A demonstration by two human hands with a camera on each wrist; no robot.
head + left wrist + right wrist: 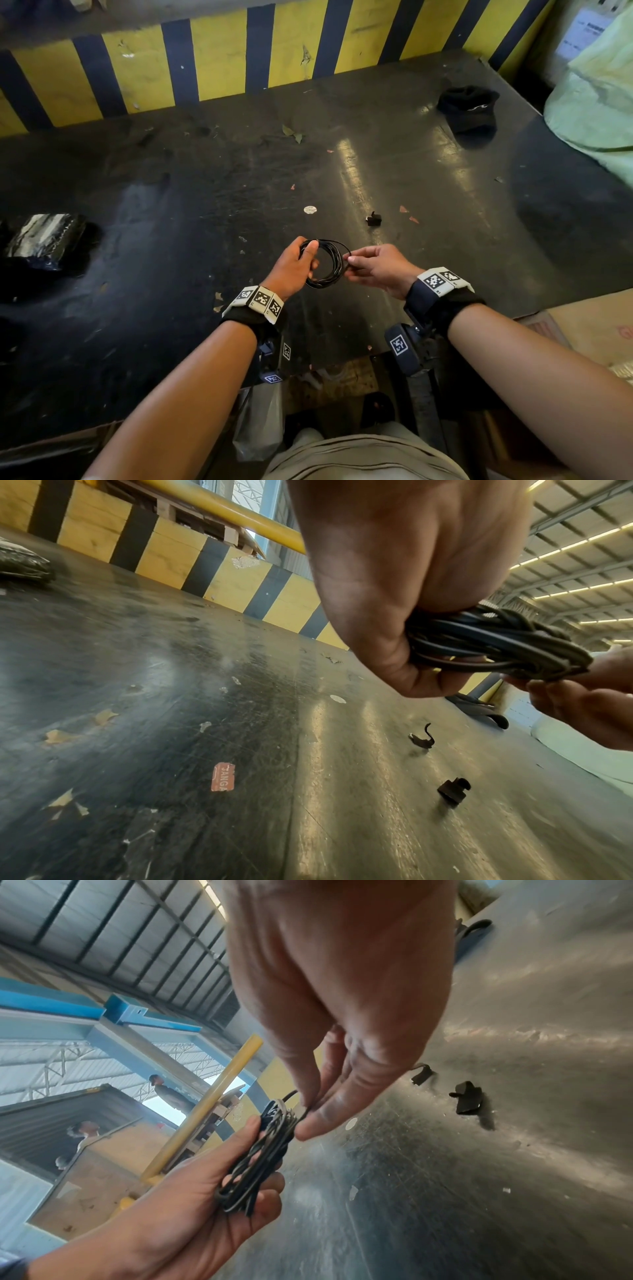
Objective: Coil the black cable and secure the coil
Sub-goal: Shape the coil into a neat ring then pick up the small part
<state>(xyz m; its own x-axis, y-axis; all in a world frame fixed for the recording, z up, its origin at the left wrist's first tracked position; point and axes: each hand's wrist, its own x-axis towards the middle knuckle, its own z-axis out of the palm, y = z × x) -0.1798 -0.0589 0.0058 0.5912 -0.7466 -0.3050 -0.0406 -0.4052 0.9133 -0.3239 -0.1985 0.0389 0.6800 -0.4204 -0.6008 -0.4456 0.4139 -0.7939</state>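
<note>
The black cable is wound into a small round coil of several loops, held just above the dark table. My left hand grips the coil's left side, thumb over the loops and fingers curled beneath. In the left wrist view the coil bunches out of that fist. My right hand pinches a loose strand at the coil's right edge. The right wrist view shows its thumb and forefinger pinching the strand beside the coil, which lies in the left hand.
A small black clip-like piece and a white round sticker lie just beyond the hands. A black cap and a green sack sit far right. At the left edge is a black wrapped block, and a yellow-black barrier runs behind.
</note>
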